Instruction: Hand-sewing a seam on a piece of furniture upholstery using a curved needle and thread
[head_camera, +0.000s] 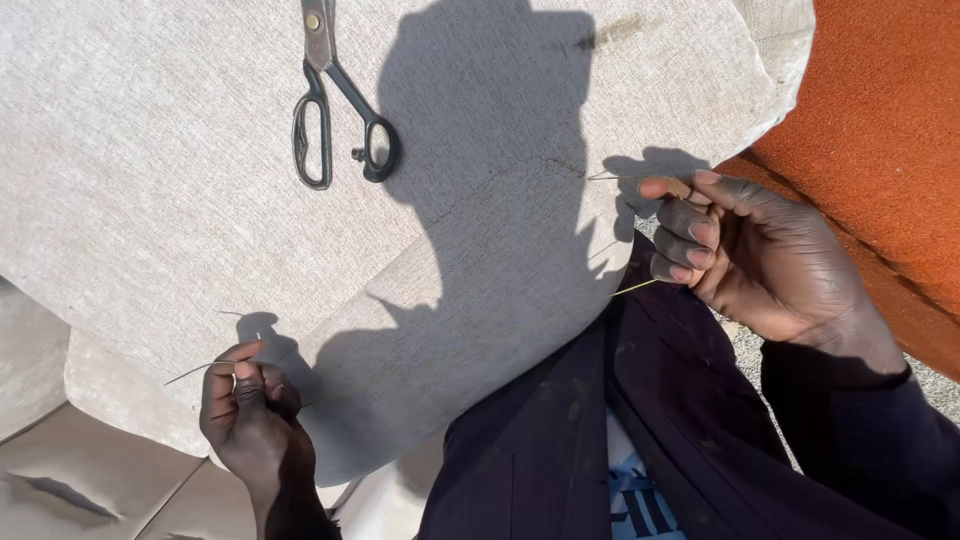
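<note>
Dark navy jacket of the person fills the bottom edge, nearest the lens. Right hand is up at the right, fingers closed together, pinching a thin curved upholstery needle between thumb and forefinger; a pale thread end sticks out below the curled fingers. Needle long axis runs roughly horizontal, tip pointing left toward the seam in the light grey woven fabric cushion. Left hand sits at the lower left edge of the cushion, fingers shut on a fine strand of thread that points left and slightly down. Black-handled metal scissors lie on the fabric up top, blades pointing up, well apart from both hands. Rust-orange fabric lies at the right. Judgement: thread wants even tension from the left hand while the needle enters close beside the seam line.
</note>
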